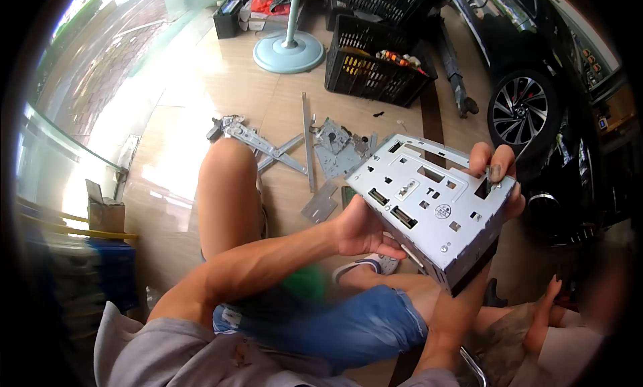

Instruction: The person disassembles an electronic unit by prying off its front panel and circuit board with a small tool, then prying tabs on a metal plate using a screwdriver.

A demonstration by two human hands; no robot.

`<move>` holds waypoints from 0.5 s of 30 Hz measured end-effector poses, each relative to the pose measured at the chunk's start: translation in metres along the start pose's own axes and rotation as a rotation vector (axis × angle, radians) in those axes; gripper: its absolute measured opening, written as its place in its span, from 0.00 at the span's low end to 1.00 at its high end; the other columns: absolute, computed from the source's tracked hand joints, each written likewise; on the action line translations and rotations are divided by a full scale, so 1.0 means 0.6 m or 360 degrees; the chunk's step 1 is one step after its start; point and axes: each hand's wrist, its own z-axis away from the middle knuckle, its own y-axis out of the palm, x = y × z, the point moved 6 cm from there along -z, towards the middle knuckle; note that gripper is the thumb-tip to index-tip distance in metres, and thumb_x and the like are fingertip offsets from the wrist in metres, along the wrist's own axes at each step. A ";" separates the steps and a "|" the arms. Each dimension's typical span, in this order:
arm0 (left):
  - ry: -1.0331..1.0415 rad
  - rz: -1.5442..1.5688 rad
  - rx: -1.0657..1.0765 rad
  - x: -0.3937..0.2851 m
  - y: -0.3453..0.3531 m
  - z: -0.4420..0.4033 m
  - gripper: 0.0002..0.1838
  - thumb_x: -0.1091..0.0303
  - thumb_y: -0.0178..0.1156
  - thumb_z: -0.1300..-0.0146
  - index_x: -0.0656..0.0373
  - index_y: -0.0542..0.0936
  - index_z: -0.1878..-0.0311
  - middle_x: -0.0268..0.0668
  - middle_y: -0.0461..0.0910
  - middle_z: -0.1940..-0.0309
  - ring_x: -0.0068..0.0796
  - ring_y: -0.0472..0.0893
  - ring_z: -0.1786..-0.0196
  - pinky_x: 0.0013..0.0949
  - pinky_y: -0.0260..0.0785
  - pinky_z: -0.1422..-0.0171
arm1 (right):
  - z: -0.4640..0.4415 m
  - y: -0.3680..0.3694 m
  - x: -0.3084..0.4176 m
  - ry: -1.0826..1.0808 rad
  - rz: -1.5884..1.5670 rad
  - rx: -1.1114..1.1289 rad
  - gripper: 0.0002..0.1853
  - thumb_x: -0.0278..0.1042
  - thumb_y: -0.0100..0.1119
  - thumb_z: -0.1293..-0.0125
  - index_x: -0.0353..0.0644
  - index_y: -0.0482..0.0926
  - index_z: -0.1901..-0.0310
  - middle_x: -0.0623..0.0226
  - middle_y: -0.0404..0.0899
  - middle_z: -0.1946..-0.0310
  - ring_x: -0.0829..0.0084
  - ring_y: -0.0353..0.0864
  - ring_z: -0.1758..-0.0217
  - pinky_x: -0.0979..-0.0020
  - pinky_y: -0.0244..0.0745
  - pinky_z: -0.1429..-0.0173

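A silvery box-shaped metal electronics unit (429, 203), like a car stereo chassis, is held up tilted in front of me. Its broad face has slots, small square holes, connector sockets and a round mark. My left hand (365, 229) supports its near left edge, with some fingers underneath. At the far right corner, my right hand (495, 169) curls its fingers over the edge by a cut-out; the rest of that hand is behind the unit. On the floor beyond lie a metal plate with mechanism parts (335, 146) and a flat thin plate (320, 201).
A scissor-like metal linkage (268, 146) and a long metal strip (307, 139) lie on the tiled floor. Farther off are a pale blue round stand base (289, 52) and a black crate (375, 72). A dark car's wheel (522, 110) is right; another person's leg (546, 306) is lower right.
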 end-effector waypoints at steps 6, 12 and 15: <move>0.0114 0.0458 0.0016 -0.002 -0.057 -0.016 0.46 0.27 0.36 0.24 0.61 0.68 0.24 0.53 0.77 0.33 0.53 0.84 0.38 0.59 0.84 0.41 | -0.006 -0.051 -0.040 0.0194 -0.0242 -0.0040 0.24 0.39 0.66 0.27 0.28 0.75 0.39 0.24 0.64 0.30 0.42 0.84 0.37 0.44 0.83 0.33; 0.0132 0.0443 -0.0183 -0.014 -0.070 0.015 0.38 0.37 0.41 0.20 0.62 0.72 0.27 0.50 0.81 0.35 0.42 0.86 0.39 0.47 0.86 0.42 | -0.018 -0.045 -0.057 0.0329 -0.0090 -0.0017 0.29 0.35 0.76 0.36 0.29 0.79 0.37 0.23 0.73 0.38 0.42 0.86 0.40 0.43 0.82 0.35; 0.0189 0.0503 -0.0136 0.001 -0.096 0.024 0.38 0.36 0.41 0.20 0.61 0.72 0.27 0.49 0.81 0.35 0.43 0.86 0.39 0.48 0.86 0.43 | -0.010 -0.052 -0.050 0.0361 0.0159 -0.0140 0.28 0.35 0.77 0.39 0.29 0.82 0.40 0.26 0.82 0.50 0.44 0.87 0.41 0.48 0.86 0.41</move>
